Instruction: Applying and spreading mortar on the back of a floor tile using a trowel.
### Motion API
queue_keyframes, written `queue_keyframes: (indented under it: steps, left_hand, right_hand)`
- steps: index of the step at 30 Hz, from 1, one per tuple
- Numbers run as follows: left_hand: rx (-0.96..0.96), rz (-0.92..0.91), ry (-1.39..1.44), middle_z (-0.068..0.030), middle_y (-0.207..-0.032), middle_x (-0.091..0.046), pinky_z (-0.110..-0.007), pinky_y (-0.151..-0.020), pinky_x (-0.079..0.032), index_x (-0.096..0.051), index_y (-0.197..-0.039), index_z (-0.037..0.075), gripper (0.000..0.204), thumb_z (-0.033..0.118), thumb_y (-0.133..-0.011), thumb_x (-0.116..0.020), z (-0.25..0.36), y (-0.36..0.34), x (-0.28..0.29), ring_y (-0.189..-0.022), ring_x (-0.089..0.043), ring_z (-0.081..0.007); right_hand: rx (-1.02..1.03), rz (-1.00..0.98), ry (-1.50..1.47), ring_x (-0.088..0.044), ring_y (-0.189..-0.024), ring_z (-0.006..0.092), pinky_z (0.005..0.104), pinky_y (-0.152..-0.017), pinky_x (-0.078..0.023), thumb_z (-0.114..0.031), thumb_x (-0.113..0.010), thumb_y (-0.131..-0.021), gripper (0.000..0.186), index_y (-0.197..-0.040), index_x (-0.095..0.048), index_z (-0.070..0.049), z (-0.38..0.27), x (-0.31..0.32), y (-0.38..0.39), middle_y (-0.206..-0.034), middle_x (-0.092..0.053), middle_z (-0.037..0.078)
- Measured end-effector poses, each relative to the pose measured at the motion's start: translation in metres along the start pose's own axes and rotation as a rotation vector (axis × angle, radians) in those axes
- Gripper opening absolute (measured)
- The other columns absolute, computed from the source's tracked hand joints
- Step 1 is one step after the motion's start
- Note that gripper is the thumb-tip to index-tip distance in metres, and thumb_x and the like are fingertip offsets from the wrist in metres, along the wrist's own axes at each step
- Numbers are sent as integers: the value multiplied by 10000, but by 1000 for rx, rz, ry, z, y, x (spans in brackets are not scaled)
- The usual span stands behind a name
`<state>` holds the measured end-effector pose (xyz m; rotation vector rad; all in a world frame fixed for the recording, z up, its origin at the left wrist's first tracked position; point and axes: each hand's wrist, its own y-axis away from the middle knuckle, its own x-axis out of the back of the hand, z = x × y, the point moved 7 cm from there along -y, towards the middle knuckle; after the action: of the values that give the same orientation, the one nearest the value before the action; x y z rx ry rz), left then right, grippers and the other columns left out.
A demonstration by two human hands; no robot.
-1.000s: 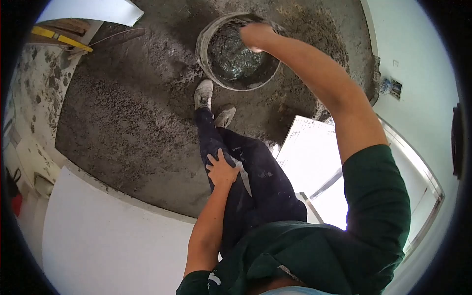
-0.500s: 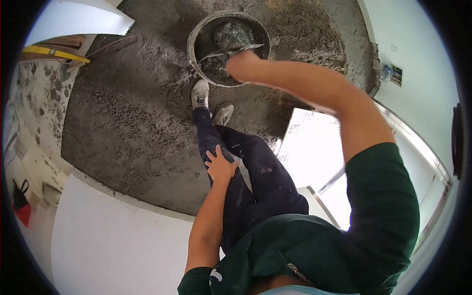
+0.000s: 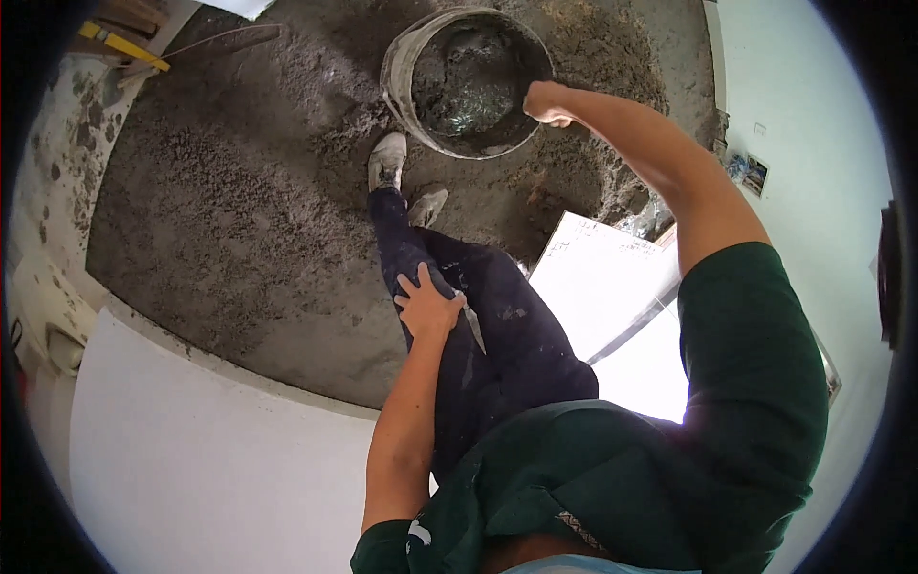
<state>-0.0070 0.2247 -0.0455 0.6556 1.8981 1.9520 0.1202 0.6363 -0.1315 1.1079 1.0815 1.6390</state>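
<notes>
A round plastic bucket holds wet grey mortar. My right hand is closed in a fist at the bucket's right rim; whatever it grips is hidden from view. Bent over, I rest my left hand on the left thigh of my dark trousers, its fingers spread. My pale, dusty left shoe stands just below the bucket, with the right one behind it.
Rough grey mortar covers the floor. A yellow level lies by wood pieces at upper left. Large white panels or ledges lie at lower left and right. A pale wall borders the right.
My right hand has swung across the bucket leftward, then back to its right rim. The thin flat blade seen beside it half a second ago is out of sight. My left hand stays put.
</notes>
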Motion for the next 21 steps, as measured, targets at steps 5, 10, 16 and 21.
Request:
queue_keyframes:
  steps: [5, 10, 16, 21]
  left_hand:
    - [-8, -38, -41, -249, -1640, -170, -554, -1019, -482, -230, -1601, 220, 1084, 525, -750, -829, 9, -2, 15, -1402, -334, -561]
    - [-35, -40, -132, -256, -1631, -185, -559, -1007, -490, -228, -1600, 207, 1096, 505, -743, -843, 27, -6, 33, -1394, -340, -565]
    - [-36, -64, -305, -262, -1629, -185, -551, -1010, -500, -203, -1603, 215, 1110, 490, -741, -846, 37, -11, 41, -1390, -352, -561]
    - [-24, -63, -442, -270, -1629, -182, -542, -1012, -510, -176, -1609, 225, 1130, 507, -739, -838, 43, -15, 42, -1392, -364, -550]
  right_hand:
    - [-39, -278, -548, -397, -541, 162, 333, -464, -302, -267, -471, -1056, 277, -860, -526, -78, 12, -53, 4, -649, -421, 39]
    - [-81, -423, -924, -413, -520, 142, 308, -426, -283, -283, -476, -1053, 293, -842, -498, -81, 6, -86, 7, -644, -455, 33]
    - [-195, -620, -1593, -448, -524, 131, 261, -401, -282, -265, -516, -1015, 274, -814, -503, -81, -52, -119, 27, -662, -493, 20]
    - [-184, -565, -1968, -495, -522, 135, 275, -413, -334, -249, -538, -1003, 269, -795, -511, -81, -83, -107, 34, -672, -520, 24]
